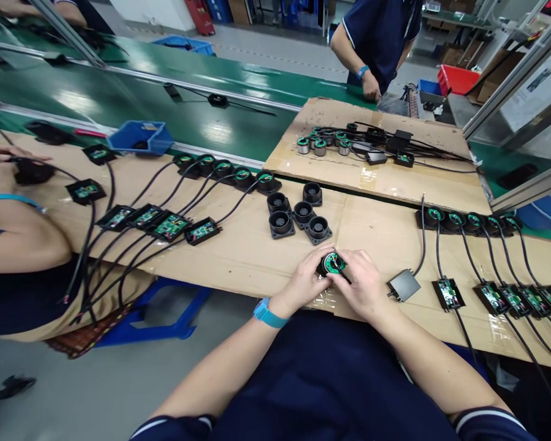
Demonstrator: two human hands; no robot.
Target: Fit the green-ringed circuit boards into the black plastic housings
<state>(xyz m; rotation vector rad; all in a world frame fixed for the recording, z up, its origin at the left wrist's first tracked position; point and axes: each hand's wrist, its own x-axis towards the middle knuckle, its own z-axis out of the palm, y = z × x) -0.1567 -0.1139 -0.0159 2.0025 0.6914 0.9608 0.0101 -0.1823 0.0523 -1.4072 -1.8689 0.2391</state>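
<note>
Between my two hands is a round motor part (334, 263) with a green circuit board on its upper face and thin wires at its centre. Dark material shows at its left side; whether that is a black housing I cannot tell. My left hand (305, 277), with a blue wrist strap (269, 313), curls around the left side. From the right, my right hand (362, 280) grips it, fingers closed by the rim and a short black cable. Just beyond my hands stand several black round housings with square flanges (318, 228). A closed black box (404, 285) lies right of my right hand.
Cabled motor units (457, 220) and open circuit boxes (449, 294) line the right; similar boxes (169, 225) lie left, near a co-worker's arm (22, 239). A raised cardboard sheet (298, 160) bears loose motors. Beyond it, another person (376, 49) stands by the green conveyor (252, 73).
</note>
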